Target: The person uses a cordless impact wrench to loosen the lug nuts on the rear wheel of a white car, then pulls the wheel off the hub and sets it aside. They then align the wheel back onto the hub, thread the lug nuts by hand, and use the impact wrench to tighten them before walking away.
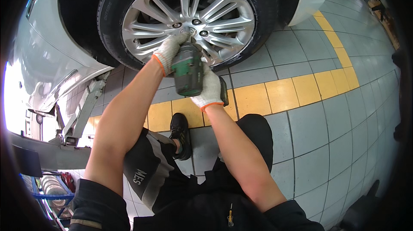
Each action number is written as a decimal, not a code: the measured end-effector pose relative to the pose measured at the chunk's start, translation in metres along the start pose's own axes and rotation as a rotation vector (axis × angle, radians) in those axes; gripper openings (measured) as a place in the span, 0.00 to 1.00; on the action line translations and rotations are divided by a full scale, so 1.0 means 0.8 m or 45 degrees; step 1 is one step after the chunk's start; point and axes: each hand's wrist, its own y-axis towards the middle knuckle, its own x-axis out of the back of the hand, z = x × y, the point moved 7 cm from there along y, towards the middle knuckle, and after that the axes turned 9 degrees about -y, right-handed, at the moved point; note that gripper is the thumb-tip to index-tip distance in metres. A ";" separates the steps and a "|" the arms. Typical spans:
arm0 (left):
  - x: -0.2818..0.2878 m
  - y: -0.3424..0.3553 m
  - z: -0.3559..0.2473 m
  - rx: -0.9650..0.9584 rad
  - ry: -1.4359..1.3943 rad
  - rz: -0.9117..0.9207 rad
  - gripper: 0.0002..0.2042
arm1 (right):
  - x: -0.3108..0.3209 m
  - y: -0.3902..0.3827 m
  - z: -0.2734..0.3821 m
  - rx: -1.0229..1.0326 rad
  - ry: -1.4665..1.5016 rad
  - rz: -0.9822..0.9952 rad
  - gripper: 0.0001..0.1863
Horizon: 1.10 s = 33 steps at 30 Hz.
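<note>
A silver multi-spoke wheel (148, 1) with a black tyre (109, 29) fills the top middle, mounted on a pale car. Several lug nuts show around its hub, such as one lug nut (204, 33) on the right. In front of the hub is a green and black cordless impact wrench (188, 71), its nose toward the wheel. My right hand (210, 88), in a white knit glove, is closed round its handle. My left hand (171, 50), gloved alike, grips the wrench near its nose. The wrench's body hides the socket tip and the lower part of the hub.
A grey lift arm (88, 104) stands under the car at left. Below it, a blue rack (53, 196) holds pale round things. Yellow tiles (282, 93) cross the grey tiled floor (327, 145). My shoe (180, 136) is close below the wrench. Shelves stand at far upper right.
</note>
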 end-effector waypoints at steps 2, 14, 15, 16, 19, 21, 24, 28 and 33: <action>-0.014 0.021 0.005 -0.039 0.062 -0.054 0.15 | 0.001 0.019 -0.025 -0.099 0.457 0.012 0.24; -0.044 0.042 -0.048 -0.230 0.780 -0.376 0.18 | -0.020 0.067 -0.052 -0.097 1.691 0.136 0.15; -0.047 0.043 -0.056 -0.264 0.851 -0.398 0.17 | -0.030 0.067 -0.038 -0.177 2.249 0.321 0.15; -0.047 0.044 -0.061 -0.290 0.920 -0.424 0.16 | -0.034 0.066 -0.038 -0.294 2.280 0.311 0.15; -0.044 0.056 -0.041 -0.191 0.418 -0.216 0.16 | -0.038 0.064 -0.034 -0.309 2.099 0.304 0.17; -0.042 0.065 -0.031 -0.121 0.161 -0.111 0.14 | -0.033 0.065 -0.036 -0.197 1.502 0.220 0.17; -0.036 0.072 -0.031 -0.153 0.223 -0.085 0.19 | -0.015 0.067 -0.029 0.047 0.985 0.051 0.16; -0.037 0.065 -0.024 -0.089 0.149 -0.025 0.19 | 0.016 0.059 -0.026 0.048 0.514 -0.093 0.17; -0.031 0.047 0.023 -0.037 0.137 0.004 0.22 | 0.064 0.022 -0.032 0.035 -0.054 -0.069 0.26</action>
